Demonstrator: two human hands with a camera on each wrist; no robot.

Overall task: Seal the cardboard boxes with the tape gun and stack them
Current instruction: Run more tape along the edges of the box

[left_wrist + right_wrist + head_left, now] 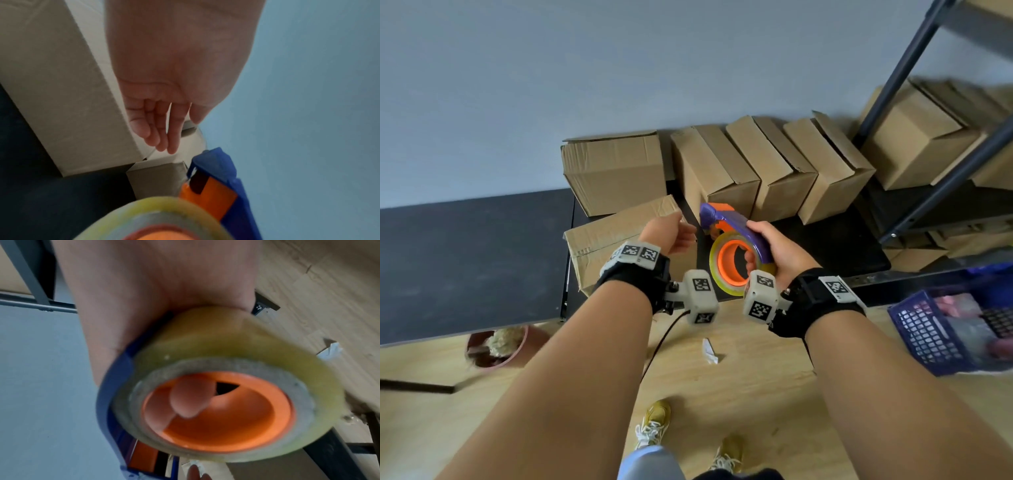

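Right now, tape gun (732,236): purple and orange, long axis slanting from the roll of yellowish tape (729,265) near the person up to its nose, which points away and leftward at the boxes.
Right hand (777,251): wrapped round the tape gun's purple back, fingers (185,400) hooked through the orange core of the roll; the gun is held in the air above the dark table (465,260).
Left hand (671,231): loose, fingers (162,129) relaxed and nearly straight, holding nothing, just left of the gun's nose and over the corner of the nearest box (616,233).
Nearest box: lies tilted at the table's edge, flaps down, tape visible on its top.
Other boxes: one larger box (616,171) behind it and a row of three boxes (774,168) leaning to the right, all against the grey wall.
Room: metal shelving (941,144) on the right with more cartons, a purple basket (928,329) below it, pale wooden floor with a white paper scrap (710,349).
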